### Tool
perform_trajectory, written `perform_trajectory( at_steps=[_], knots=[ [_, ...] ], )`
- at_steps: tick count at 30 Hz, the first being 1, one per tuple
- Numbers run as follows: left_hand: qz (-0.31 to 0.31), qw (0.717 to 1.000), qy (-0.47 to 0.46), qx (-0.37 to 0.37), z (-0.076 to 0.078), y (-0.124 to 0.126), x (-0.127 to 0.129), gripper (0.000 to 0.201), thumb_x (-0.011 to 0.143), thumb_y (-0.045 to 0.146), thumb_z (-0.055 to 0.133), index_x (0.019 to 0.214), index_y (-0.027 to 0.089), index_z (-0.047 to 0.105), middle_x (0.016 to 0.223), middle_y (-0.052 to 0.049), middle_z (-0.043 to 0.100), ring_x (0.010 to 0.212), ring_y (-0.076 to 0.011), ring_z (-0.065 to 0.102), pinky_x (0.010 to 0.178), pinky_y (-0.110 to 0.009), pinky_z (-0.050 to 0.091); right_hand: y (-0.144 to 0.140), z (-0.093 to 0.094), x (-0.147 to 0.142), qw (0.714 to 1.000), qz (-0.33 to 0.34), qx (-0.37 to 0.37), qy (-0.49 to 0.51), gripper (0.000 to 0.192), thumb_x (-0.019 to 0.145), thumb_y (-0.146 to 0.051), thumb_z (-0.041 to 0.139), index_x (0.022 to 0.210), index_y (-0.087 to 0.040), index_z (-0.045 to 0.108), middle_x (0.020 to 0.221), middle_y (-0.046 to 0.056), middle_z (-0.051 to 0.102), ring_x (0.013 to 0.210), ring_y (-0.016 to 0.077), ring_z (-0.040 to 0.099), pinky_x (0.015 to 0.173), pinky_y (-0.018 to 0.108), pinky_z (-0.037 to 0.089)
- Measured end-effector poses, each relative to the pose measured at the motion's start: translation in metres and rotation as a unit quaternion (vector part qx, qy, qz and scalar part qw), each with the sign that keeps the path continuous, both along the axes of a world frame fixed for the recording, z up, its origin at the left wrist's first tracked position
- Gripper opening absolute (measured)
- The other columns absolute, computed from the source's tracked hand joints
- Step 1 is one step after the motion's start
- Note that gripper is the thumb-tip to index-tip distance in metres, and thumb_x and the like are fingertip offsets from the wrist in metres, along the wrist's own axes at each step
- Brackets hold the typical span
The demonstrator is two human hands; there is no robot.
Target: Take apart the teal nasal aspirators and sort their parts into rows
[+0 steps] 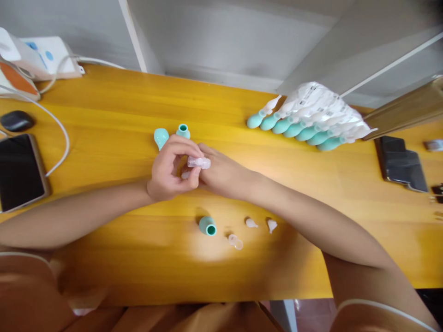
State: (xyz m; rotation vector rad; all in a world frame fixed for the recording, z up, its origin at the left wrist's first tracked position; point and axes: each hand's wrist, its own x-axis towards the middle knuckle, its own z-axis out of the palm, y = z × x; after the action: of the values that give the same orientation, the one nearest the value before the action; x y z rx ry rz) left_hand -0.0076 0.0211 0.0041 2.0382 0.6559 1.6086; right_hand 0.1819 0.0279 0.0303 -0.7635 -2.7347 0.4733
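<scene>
Between the thumb and fingers of my left hand (169, 168) is a small clear plastic tube piece (199, 163), lying almost level. My right hand (223, 173) crosses behind it, back upward, its fingers mostly hidden by my left hand. Another small whitish piece (185, 175) shows under the left fingers; which hand touches it I cannot tell. Just beyond my hands are an open-necked mint-green bulb (183, 131) and another mint-green bulb (161, 137). Nearer to me lies a third bulb (207, 226), its opening facing me, beside a clear plastic connector (236, 241) and two small whitish tips (251, 223).
At the back right, several mint bulbs with clear nozzles (299, 127) lie in a row against a clear plastic bag (318, 99). Black phone-like objects (401, 161) lie farther right. On the left are a tablet (22, 173), a mouse (16, 121) and a white cable (64, 127).
</scene>
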Motion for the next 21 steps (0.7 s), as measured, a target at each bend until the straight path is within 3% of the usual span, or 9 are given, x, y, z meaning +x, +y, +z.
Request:
perform_trajectory(
  at_steps=[3,7,12,16,21],
  knots=[
    [0.015,0.999,0.007,0.04,0.001,0.003,0.0,0.02,0.111,0.047,0.071,0.12,0.031,0.062,0.106,-0.003,0.068,0.099,-0.0201,0.074,0.075,-0.042,0.065,0.004,-0.002,0.0,0.999,0.003,0.026,0.02,0.009,0.11,-0.022,0.064,0.104,-0.02,0.071,0.113,0.012,0.072,0.108,0.0296,0.059,0.096,0.045,0.057],
    [0.015,0.999,0.006,0.04,-0.001,0.005,0.0,0.014,0.109,0.035,0.07,0.121,0.03,0.064,0.107,-0.004,0.071,0.101,-0.0197,0.074,0.079,-0.042,0.065,0.005,0.017,0.021,0.997,-0.03,0.054,0.048,0.009,0.108,-0.021,0.064,0.103,-0.021,0.071,0.104,0.011,0.072,0.105,0.0301,0.062,0.095,0.046,0.057],
    [-0.043,0.999,-0.02,0.019,-0.005,0.004,0.002,0.024,0.099,0.026,0.08,0.118,0.03,0.065,0.106,-0.005,0.074,0.1,-0.0224,0.076,0.075,-0.039,0.066,-0.007,0.044,0.064,0.985,-0.113,-0.011,0.127,0.01,0.106,-0.024,0.071,0.116,-0.022,0.072,0.11,0.009,0.078,0.099,0.0264,0.072,0.087,0.042,0.061],
    [-0.054,0.998,-0.024,-0.009,-0.004,0.004,0.004,0.023,0.098,0.023,0.082,0.114,0.029,0.067,0.108,-0.005,0.074,0.1,-0.0214,0.076,0.08,-0.037,0.067,-0.019,0.04,0.078,0.965,-0.138,-0.067,0.211,0.009,0.108,-0.03,0.074,0.115,-0.025,0.073,0.107,0.007,0.08,0.086,0.0205,0.074,0.072,0.034,0.06],
    [-0.068,0.997,-0.017,-0.042,-0.004,0.004,0.003,0.023,0.098,0.023,0.084,0.112,0.028,0.066,0.109,-0.005,0.074,0.097,-0.0201,0.075,0.082,-0.037,0.066,-0.024,0.03,0.075,0.952,-0.11,-0.104,0.266,0.014,0.11,-0.03,0.073,0.123,-0.023,0.074,0.113,0.007,0.08,0.08,0.0153,0.072,0.076,0.032,0.064]
  ],
)
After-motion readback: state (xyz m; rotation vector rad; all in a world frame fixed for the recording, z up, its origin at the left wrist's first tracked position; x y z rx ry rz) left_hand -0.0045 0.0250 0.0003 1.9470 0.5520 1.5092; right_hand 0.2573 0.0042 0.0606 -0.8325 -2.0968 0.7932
